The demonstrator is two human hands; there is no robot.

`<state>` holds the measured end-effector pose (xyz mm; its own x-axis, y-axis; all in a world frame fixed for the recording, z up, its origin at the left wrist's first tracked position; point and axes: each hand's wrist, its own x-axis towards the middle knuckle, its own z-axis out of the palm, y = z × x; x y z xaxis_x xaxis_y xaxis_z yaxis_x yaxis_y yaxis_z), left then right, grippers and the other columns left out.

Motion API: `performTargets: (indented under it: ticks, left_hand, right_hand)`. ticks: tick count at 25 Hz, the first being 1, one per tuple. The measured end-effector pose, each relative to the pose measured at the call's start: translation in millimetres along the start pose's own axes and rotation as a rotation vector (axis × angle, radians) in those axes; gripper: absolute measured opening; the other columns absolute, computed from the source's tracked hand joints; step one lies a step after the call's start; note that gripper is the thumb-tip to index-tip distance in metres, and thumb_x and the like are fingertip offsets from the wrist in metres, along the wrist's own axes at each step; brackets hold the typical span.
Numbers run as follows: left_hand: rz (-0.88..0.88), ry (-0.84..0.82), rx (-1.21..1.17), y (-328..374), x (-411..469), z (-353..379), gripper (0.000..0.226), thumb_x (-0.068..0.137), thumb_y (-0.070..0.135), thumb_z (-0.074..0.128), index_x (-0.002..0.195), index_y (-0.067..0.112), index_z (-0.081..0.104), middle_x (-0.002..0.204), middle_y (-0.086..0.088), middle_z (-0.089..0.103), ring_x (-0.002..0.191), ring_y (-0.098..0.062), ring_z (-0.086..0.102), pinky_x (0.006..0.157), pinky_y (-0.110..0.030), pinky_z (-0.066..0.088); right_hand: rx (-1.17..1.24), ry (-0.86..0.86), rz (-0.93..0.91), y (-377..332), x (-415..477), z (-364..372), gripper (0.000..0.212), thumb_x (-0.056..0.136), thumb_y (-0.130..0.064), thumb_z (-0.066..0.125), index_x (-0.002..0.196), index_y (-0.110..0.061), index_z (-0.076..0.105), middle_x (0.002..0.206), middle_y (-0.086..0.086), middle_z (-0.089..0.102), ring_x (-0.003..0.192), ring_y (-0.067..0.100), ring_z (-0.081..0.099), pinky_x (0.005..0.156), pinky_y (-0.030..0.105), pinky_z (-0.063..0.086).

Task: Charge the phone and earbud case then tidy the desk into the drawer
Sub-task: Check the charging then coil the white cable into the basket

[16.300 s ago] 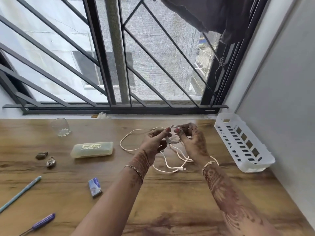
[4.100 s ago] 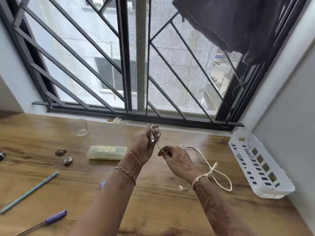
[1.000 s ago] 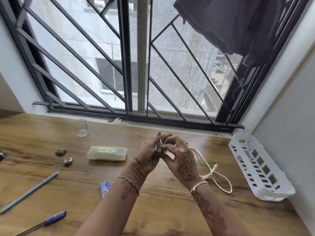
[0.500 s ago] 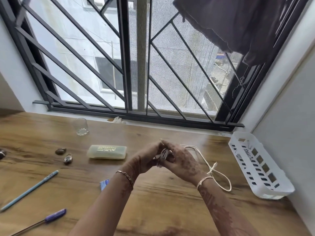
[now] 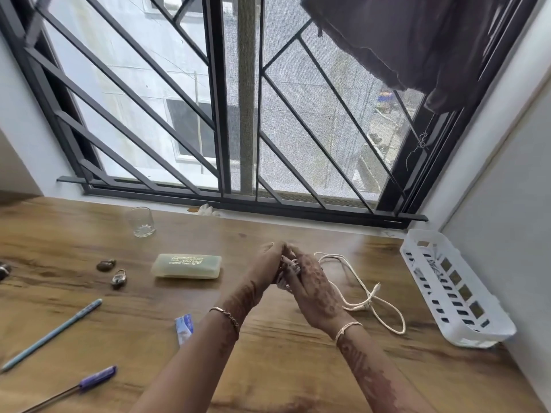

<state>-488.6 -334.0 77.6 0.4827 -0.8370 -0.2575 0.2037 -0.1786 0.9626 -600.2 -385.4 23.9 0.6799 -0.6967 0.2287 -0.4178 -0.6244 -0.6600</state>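
Observation:
My left hand (image 5: 265, 268) and my right hand (image 5: 313, 289) press together above the middle of the wooden desk (image 5: 268, 368). Between them sits a small coiled bundle of white cable (image 5: 287, 271), mostly hidden by the fingers. A second white charging cable (image 5: 378, 299) lies loose on the desk just right of my right hand, its plug ends showing. No phone or earbud case is in view.
A white slotted basket (image 5: 453, 290) stands by the right wall. Left of my hands lie a pale yellow case (image 5: 186, 265), a glass (image 5: 141, 222), two small dark objects (image 5: 111, 272), a small blue packet (image 5: 184, 327), a light blue pen (image 5: 53, 333) and a purple pen (image 5: 89, 383).
My hands have closed tighter around the coiled cable and dropped slightly toward the desk. The loose cable on the right has not moved.

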Motion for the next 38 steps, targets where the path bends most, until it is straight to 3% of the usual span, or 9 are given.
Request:
performTargets:
  ticks: [2, 4, 7, 11, 13, 19, 25, 32, 38]
  left_hand:
    - [0.077, 0.028, 0.029, -2.6, 0.0, 2.5, 0.029, 0.087, 0.013, 0.046, 0.062, 0.013, 0.062, 0.06, -0.002, 0.059, 0.057, -0.017, 0.053, 0.05, -0.023, 0.045]
    - [0.153, 0.057, 0.088, -5.4, -0.4, 5.1, 0.031, 0.084, 0.024, 0.051, 0.06, 0.012, 0.066, 0.057, -0.001, 0.063, 0.057, -0.019, 0.057, 0.051, -0.029, 0.05]
    - [0.263, 0.114, 0.187, -6.3, 1.2, 3.7, 0.038, 0.082, 0.045, 0.055, 0.065, 0.015, 0.071, 0.065, -0.002, 0.07, 0.066, -0.02, 0.065, 0.068, -0.038, 0.054]
    - [0.342, 0.057, 0.21, -11.1, 1.1, -7.9, 0.022, 0.09, 0.034, 0.059, 0.093, 0.02, 0.074, 0.086, 0.0, 0.075, 0.083, -0.011, 0.069, 0.082, -0.033, 0.055]
    - [0.365, -0.043, 0.255, -18.2, -3.6, -9.3, 0.014, 0.088, 0.021, 0.064, 0.099, 0.021, 0.073, 0.093, 0.001, 0.075, 0.087, -0.009, 0.069, 0.085, -0.031, 0.055]
    - [0.282, -0.052, 0.009, -20.4, -10.9, -4.3, 0.011, 0.085, 0.007, 0.067, 0.093, 0.011, 0.072, 0.091, -0.015, 0.074, 0.086, -0.024, 0.071, 0.076, -0.039, 0.059]
    - [0.135, -0.029, -0.221, -24.4, -14.3, -0.3, 0.01, 0.087, 0.007, 0.063, 0.094, 0.002, 0.068, 0.086, -0.017, 0.069, 0.068, -0.017, 0.07, 0.067, -0.032, 0.059]
    - [0.128, 0.041, -0.092, -29.6, -11.3, 3.5, 0.013, 0.091, 0.003, 0.056, 0.099, 0.006, 0.066, 0.089, -0.022, 0.063, 0.066, -0.017, 0.066, 0.062, -0.028, 0.059]
    - [0.153, -0.034, -0.01, -26.0, -11.8, 4.6, 0.017, 0.094, 0.003, 0.051, 0.095, 0.014, 0.063, 0.079, -0.008, 0.059, 0.06, -0.005, 0.062, 0.062, -0.028, 0.06]
  right_hand:
    - [0.087, 0.064, 0.037, -0.8, 1.9, 2.2, 0.067, 0.086, -0.066, 0.024, 0.138, -0.029, 0.04, 0.129, -0.005, 0.05, 0.12, 0.006, 0.045, 0.104, 0.028, 0.038]
    - [0.151, 0.133, 0.033, -4.5, 2.9, 2.5, 0.06, 0.087, -0.065, 0.028, 0.132, -0.03, 0.047, 0.123, -0.006, 0.052, 0.11, -0.006, 0.045, 0.097, 0.015, 0.038]
    - [0.241, 0.218, 0.039, -8.2, 5.0, 0.7, 0.051, 0.091, -0.056, 0.033, 0.128, -0.025, 0.053, 0.118, -0.004, 0.055, 0.105, -0.014, 0.043, 0.092, 0.002, 0.031]
    - [0.431, 0.298, 0.213, -0.8, 10.8, -1.6, 0.051, 0.086, -0.063, 0.036, 0.114, -0.028, 0.06, 0.109, -0.002, 0.063, 0.107, 0.013, 0.057, 0.101, 0.039, 0.043]
    - [0.502, 0.322, 0.266, 2.2, 12.9, -2.4, 0.049, 0.081, -0.066, 0.038, 0.104, -0.03, 0.062, 0.104, -0.003, 0.066, 0.103, 0.016, 0.061, 0.097, 0.045, 0.046]
    - [0.562, 0.38, 0.264, -3.4, 11.5, -4.1, 0.022, 0.097, -0.037, 0.047, 0.091, -0.024, 0.065, 0.087, 0.005, 0.068, 0.076, 0.017, 0.062, 0.08, 0.048, 0.053]
    - [0.464, 0.462, 0.199, -0.8, 12.5, -1.4, 0.034, 0.091, -0.056, 0.043, 0.08, -0.029, 0.061, 0.083, -0.001, 0.067, 0.085, 0.022, 0.062, 0.082, 0.047, 0.049]
    - [0.488, 0.503, 0.197, -0.6, 16.9, -2.4, 0.043, 0.082, -0.073, 0.039, 0.086, -0.035, 0.059, 0.084, 0.0, 0.064, 0.083, 0.024, 0.062, 0.08, 0.052, 0.05]
    - [0.539, 0.455, 0.219, -0.6, 19.4, -6.4, 0.039, 0.085, -0.069, 0.043, 0.087, -0.035, 0.062, 0.085, 0.004, 0.067, 0.08, 0.023, 0.066, 0.076, 0.047, 0.054]
